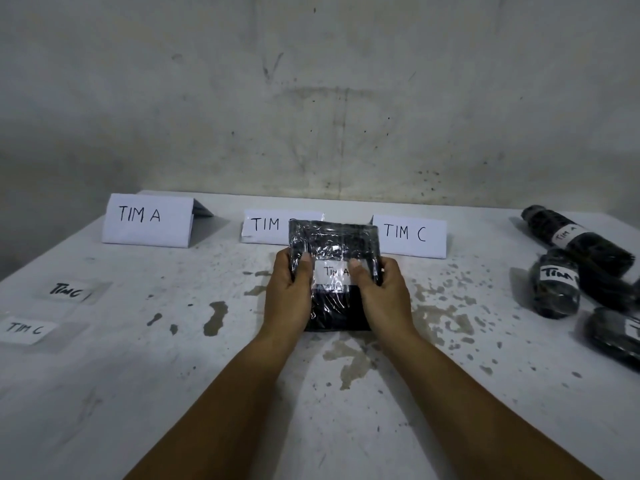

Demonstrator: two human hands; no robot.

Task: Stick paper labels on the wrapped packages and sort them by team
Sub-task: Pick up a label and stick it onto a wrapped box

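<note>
Black wrapped package [334, 244] (labelled TIM A), gripped by both hands' fingers [304, 259], hides the middle sign [266, 226].

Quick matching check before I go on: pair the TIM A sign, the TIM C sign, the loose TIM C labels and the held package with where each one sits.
Things:
1. TIM A sign
2. TIM C sign
3. loose TIM C labels
4. held package

Places:
a. flat on the table, near left edge
b. in both hands, left hand and right hand, middle of table
c. standing at the back, far left
d. standing at the back, right of the middle sign

Pairs: 1-c, 2-d, 3-a, 4-b
</note>
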